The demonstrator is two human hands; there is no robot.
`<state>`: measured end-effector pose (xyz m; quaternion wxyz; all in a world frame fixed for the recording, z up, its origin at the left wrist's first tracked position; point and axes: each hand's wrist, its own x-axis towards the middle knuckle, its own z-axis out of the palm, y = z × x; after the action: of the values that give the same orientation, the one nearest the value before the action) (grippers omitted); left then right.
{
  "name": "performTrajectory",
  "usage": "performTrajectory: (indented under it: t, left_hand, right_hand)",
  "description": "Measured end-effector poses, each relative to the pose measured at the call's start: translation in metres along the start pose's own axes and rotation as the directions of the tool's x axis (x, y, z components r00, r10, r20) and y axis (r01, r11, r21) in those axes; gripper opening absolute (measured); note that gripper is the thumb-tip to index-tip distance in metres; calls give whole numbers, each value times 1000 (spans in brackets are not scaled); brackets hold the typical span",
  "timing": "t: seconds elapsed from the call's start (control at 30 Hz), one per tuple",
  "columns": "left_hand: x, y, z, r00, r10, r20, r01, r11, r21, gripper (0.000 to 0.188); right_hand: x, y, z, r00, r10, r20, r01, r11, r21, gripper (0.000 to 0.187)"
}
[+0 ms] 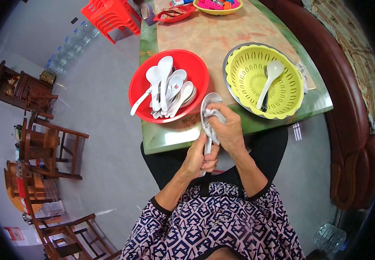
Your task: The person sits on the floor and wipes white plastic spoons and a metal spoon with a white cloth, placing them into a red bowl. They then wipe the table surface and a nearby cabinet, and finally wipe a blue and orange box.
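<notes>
My left hand (199, 157) is wrapped round the handle of a white ladle (209, 99), held upright at the table's near edge. Against the ladle's bowl, my right hand (227, 128) presses a bunched white cloth (212, 116). To the left, a red basin (196, 63) holds several white spoons (165, 67) and ladles lying in a heap. On the right stands a yellow-green colander (244, 58) set in a grey basin (226, 78). Inside the colander lies one white ladle (270, 77), with a dark handle partly hidden beneath it.
The green-edged table (187, 138) reaches away from my knees. At its far end are a red dish (176, 16) of packets and a yellow bowl (222, 9) of colourful items. Red stools (109, 17), wooden chairs (44, 147) and water bottles (72, 43) stand left; a brown sofa (348, 117) stands right.
</notes>
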<state>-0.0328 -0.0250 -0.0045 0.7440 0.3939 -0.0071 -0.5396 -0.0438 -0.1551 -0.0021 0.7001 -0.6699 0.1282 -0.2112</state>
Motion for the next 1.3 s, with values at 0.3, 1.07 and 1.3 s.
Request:
performTrajectory:
  t: [0.3, 1.07, 1.3]
  left_hand:
    - [13, 8, -29, 809, 572, -133, -434, 735, 520, 47]
    - [28, 55, 6, 651, 696, -302, -644, 717, 266, 48]
    - [22, 68, -2, 643, 685, -343, -677, 717, 163, 54]
  right_hand:
    - [8, 1, -4, 985, -139, 106, 139, 990, 12, 12]
    - [-47, -3, -1, 950, 87, 299, -101, 995, 29, 17]
    - [-79, 9, -20, 950, -14, 312, 23, 999, -25, 20]
